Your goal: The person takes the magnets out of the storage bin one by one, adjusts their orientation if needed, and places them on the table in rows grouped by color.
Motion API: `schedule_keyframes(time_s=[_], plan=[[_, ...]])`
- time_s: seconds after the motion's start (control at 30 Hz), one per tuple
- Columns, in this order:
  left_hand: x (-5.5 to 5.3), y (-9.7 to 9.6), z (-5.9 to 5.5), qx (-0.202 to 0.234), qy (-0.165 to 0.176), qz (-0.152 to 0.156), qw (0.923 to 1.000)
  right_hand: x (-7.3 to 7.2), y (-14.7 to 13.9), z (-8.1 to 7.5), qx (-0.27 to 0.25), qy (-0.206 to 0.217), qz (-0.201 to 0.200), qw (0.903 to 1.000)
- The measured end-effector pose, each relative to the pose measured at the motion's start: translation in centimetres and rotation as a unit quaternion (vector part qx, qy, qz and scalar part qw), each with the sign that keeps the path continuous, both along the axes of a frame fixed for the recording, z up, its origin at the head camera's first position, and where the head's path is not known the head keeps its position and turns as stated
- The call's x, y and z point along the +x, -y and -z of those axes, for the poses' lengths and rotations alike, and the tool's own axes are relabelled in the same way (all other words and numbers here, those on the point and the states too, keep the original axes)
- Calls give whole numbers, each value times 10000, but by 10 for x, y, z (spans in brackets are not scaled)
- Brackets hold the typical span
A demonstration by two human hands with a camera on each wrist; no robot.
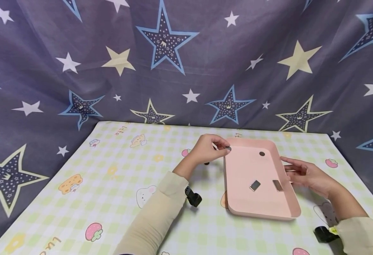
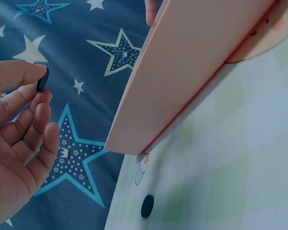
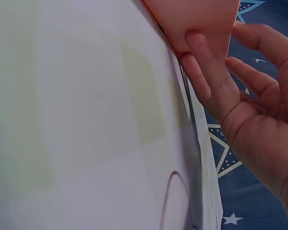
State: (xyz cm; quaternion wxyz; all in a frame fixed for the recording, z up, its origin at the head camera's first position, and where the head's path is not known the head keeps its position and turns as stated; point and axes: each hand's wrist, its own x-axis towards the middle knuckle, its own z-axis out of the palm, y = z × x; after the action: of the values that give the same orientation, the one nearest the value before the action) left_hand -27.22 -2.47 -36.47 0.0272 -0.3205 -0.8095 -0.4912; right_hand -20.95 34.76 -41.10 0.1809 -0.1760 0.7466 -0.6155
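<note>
My left hand (image 1: pixel 209 148) pinches a small black disc (image 2: pixel 43 80) between thumb and fingertips, over the far left corner of a pink tray (image 1: pixel 243 207). Beyond the tray's right side is my right hand (image 1: pixel 310 177). Its fingertips touch the outer wall, as the right wrist view shows, and the fingers (image 3: pixel 221 86) are only loosely bent. Inside the tray lie a dark disc (image 1: pixel 262 153), a shiny silver rectangular piece (image 1: pixel 255 185) and a brownish rectangular piece (image 1: pixel 277 185). Another black disc (image 2: pixel 147 206) rests on the table left of the tray, partly hidden by my left hand in the head view.
A green-and-white checked tablecloth (image 1: pixel 116 202) with cartoon prints covers the table. Behind the table hangs a dark blue curtain (image 1: pixel 205 78) with stars. Black straps with small devices (image 1: pixel 193 197) sit at both wrists.
</note>
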Motion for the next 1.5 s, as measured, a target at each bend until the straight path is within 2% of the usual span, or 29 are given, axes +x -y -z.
schedule_keyframes(time_s=[0.2,0.43,0.8,1.1,1.13,1.33,1.37,1.5], plan=[[3,11,-2,25,22,-52,10000,0,-1,1,-81,24,-32,10000],[6,26,-2,9,-103,-186,9998,0,-1,1,-134,40,-64,9999],[11,49,-3,368,-77,-237,9990,0,-1,0,-87,40,-73,9999],[16,68,-1,277,-16,-379,9989,0,-1,1,-76,21,-84,9999],[20,69,-4,275,-11,-406,9988,0,-1,1,-110,19,-122,9999],[21,82,0,338,68,-577,9977,0,-1,2,-219,1,-159,9996],[18,85,4,347,91,-616,9975,0,-1,2,-222,-3,-148,9996],[17,92,8,348,240,-793,9960,1,-1,1,-237,9,-150,9996]])
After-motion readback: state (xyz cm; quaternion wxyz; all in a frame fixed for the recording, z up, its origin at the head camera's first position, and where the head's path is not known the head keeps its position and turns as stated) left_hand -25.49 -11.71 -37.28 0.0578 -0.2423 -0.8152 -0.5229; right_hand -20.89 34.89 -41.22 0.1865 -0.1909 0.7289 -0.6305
